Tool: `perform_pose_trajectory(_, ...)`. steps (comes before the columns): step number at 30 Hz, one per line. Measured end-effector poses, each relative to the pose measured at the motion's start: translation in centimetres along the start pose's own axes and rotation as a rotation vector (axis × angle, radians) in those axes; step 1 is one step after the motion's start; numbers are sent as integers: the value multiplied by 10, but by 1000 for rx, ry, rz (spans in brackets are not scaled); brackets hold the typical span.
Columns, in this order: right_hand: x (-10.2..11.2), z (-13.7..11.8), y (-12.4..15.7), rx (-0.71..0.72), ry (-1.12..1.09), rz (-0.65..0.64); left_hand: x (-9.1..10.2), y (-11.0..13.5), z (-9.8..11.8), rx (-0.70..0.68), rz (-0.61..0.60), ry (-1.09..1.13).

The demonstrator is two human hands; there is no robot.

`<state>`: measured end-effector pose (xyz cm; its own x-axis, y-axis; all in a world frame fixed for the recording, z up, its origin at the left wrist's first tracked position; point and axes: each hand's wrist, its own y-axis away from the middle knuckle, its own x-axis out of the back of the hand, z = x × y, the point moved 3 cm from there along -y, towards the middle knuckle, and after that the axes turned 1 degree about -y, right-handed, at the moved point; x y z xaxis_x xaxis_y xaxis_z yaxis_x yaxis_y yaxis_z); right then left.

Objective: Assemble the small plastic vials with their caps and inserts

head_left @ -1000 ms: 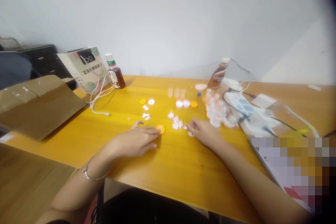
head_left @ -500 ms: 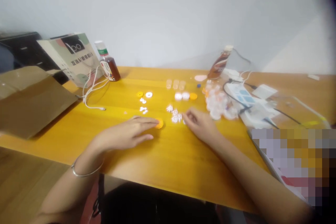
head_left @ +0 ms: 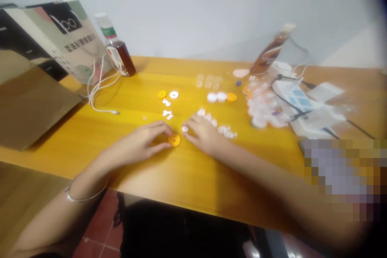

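Thumb and fingertips of my left hand (head_left: 148, 139) pinch the rim of a round orange disc (head_left: 174, 141) with a hole or recess at its centre, lying on the wooden table. Just to its right, my right hand (head_left: 207, 133) is closed on a small white round piece (head_left: 185, 129) at its fingertips. Beyond the hands lie small white pieces (head_left: 167, 113), a yellow disc (head_left: 162, 94) and a white ring (head_left: 173, 94). White pieces with reddish marks (head_left: 208, 117) and a cluster of patterned white pieces (head_left: 227, 132) sit beside my right hand.
Farther back stand clear cups (head_left: 208, 81) and a row of white and orange caps (head_left: 221, 96). A heap of translucent pieces (head_left: 266, 107) adjoins a power strip (head_left: 294, 96) with cables. Two drink bottles (head_left: 121, 54), (head_left: 269, 54) tilt near the wall. Left are a paper bag (head_left: 36, 100) and white cable (head_left: 101, 109).
My right hand has moved left from the patterned pieces and now holds a small white piece. My left hand's fingers now pinch the orange disc's rim. The camera view has shifted.
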<state>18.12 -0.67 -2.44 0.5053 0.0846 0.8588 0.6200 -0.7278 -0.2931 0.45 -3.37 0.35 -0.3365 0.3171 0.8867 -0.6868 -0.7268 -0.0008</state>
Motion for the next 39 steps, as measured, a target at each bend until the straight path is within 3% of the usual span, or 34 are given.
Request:
perform_pose_trajectory(6, -2, -6, 22, -27, -101, -68, -20, -11, -1, 64, 59, -31)
perform_pose_trajectory(15, -3, 0, 43, -61, -236, 27, -13, -28, 16, -169, 40, 167)
perform_pose_trajectory(22, 8, 9, 50, -197, -377, -20, -27, -37, 19, -242, 29, 179)
perform_pose_trajectory(27, 13, 8, 51, -172, -380, -73, -31, -35, 20, -236, 33, 189)
perform_pose_trajectory(32, 10, 4, 51, -104, -332, -43, -21, -32, 21, -277, 71, 239)
perform_pose_trajectory(35, 9, 0, 51, -42, -320, -34, -5, -29, 9, -240, 192, 191)
perform_pose_trajectory(39, 9, 0, 50, -8, -239, -53, 29, -21, -32, -57, 541, 14)
